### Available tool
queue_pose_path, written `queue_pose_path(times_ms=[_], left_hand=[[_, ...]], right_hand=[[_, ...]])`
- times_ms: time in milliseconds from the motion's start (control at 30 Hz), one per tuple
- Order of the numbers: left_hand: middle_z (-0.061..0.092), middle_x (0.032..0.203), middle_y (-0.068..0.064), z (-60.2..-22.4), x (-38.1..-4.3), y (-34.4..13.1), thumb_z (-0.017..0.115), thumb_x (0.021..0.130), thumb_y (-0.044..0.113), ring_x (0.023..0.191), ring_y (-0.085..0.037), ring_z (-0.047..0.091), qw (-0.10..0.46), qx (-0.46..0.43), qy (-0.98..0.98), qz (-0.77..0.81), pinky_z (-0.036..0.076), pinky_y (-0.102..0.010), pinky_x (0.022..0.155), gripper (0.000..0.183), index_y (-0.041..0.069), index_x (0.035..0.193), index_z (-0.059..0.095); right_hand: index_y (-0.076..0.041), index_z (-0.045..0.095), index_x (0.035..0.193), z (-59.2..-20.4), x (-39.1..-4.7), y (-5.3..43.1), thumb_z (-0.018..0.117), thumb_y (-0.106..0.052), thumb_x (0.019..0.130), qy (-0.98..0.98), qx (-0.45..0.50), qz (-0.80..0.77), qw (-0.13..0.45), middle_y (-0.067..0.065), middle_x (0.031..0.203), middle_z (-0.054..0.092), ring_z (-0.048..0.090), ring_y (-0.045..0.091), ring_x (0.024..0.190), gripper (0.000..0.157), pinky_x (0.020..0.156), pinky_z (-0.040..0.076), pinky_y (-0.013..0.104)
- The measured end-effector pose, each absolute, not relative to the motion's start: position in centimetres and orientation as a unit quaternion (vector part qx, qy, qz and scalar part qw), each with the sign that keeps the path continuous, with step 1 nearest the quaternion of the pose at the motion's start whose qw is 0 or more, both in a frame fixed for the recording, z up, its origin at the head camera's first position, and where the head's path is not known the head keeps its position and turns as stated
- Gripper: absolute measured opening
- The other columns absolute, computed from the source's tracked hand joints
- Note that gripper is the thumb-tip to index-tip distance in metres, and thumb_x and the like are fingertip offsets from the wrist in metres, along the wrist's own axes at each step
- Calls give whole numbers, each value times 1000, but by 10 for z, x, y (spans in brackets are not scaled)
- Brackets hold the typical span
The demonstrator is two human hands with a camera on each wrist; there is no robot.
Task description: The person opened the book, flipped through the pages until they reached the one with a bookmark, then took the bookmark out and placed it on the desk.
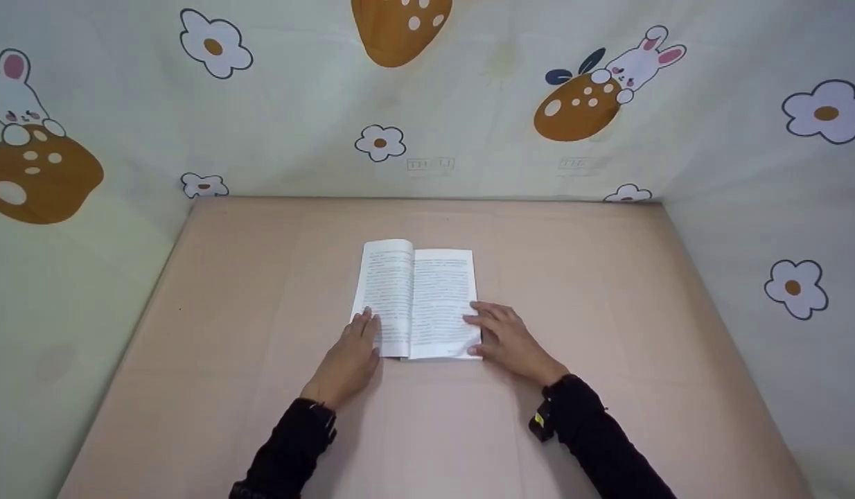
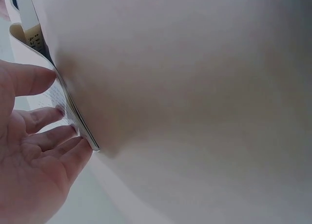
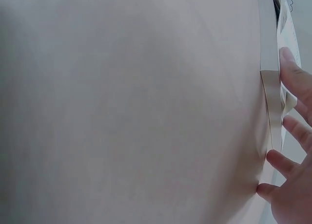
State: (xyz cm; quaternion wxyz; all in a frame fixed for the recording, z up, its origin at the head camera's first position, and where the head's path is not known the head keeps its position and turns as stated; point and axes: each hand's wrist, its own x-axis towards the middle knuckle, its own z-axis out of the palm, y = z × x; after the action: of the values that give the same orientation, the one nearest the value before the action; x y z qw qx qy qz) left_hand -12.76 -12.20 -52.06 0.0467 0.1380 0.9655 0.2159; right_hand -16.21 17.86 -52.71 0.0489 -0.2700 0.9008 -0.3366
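Note:
An open book (image 1: 441,298) with printed white pages lies on the table, its left side of pages bulging up near the spine. My left hand (image 1: 346,360) rests on the lower outer part of the left page, and the left wrist view shows that hand (image 2: 39,141) with thumb and fingers extended along the page edge. At the right edge is my right hand (image 1: 514,343), its fingertips touching the right page and its thumb at the lower corner. In the right wrist view, that hand (image 3: 295,180) has its fingers spread along the book's thick side, by a slightly curled page.
A pinkish-beige covered table (image 1: 226,298) lies under the book. Light fabric walls (image 1: 296,104) printed with rabbits and flowers stand behind it and on both sides. Dark sleeves and wrist straps cover both forearms.

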Motion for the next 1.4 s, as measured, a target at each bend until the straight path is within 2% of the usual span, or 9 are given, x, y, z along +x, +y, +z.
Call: queue_pose_path(times_ms=[200,500,633,833,933,1033,1200,1400], left_hand=[[30,147,-25,-519,-128,-121,52,92,11,136,-39,29,53,136,967,210,34,-47,108,53,-6,139,34],[29,147,-26,-519,-129,-122,52,92,10,136,-39,29,54,137,964,222,34,-46,108,53,-6,139,34],[28,147,-26,-520,-129,-122,52,92,11,136,-39,28,58,134,964,223,33,-47,109,53,-6,139,34],[29,147,-26,-519,-129,-122,53,92,10,136,-39,29,55,137,963,228,33,-47,109,53,-7,139,34],[29,147,-27,-519,-129,-122,53,92,10,136,-40,29,55,139,962,226,33,-47,108,53,-7,139,34],[29,146,-27,-519,-129,-122,53,92,10,135,-40,30,53,141,963,225,35,-47,107,53,-7,138,34],[30,145,-27,-519,-129,-123,53,91,10,134,-41,31,47,146,962,227,36,-47,107,53,-8,138,35],[30,145,-28,-517,-129,-124,52,92,10,134,-41,30,56,140,958,242,32,-48,109,52,-9,138,35]], right_hand=[[-12,58,124,-527,-161,175,70,-34,80,908,-250,-333,33,13,136,44,36,32,125,51,103,27,55],[-10,60,112,-527,-160,168,72,-33,78,922,-230,-311,-4,8,112,48,41,25,104,42,89,34,42],[-8,55,119,-526,-159,165,71,-37,78,925,-220,-309,-5,8,113,50,42,24,103,53,89,34,40],[-5,35,139,-525,-158,162,71,-41,76,927,-197,-320,5,10,114,51,41,22,102,82,90,33,39],[-4,29,143,-525,-158,162,72,-41,75,926,-185,-330,11,10,111,51,41,22,102,89,92,32,39],[-2,33,141,-526,-158,162,72,-41,75,924,-191,-332,6,11,112,51,40,23,103,86,93,32,40],[-3,46,131,-527,-155,163,71,-41,77,918,-214,-332,-14,11,118,50,40,24,108,70,93,33,41],[-3,50,124,-523,-152,162,72,-39,77,908,-247,-335,-39,9,119,50,42,24,109,64,95,36,42]])
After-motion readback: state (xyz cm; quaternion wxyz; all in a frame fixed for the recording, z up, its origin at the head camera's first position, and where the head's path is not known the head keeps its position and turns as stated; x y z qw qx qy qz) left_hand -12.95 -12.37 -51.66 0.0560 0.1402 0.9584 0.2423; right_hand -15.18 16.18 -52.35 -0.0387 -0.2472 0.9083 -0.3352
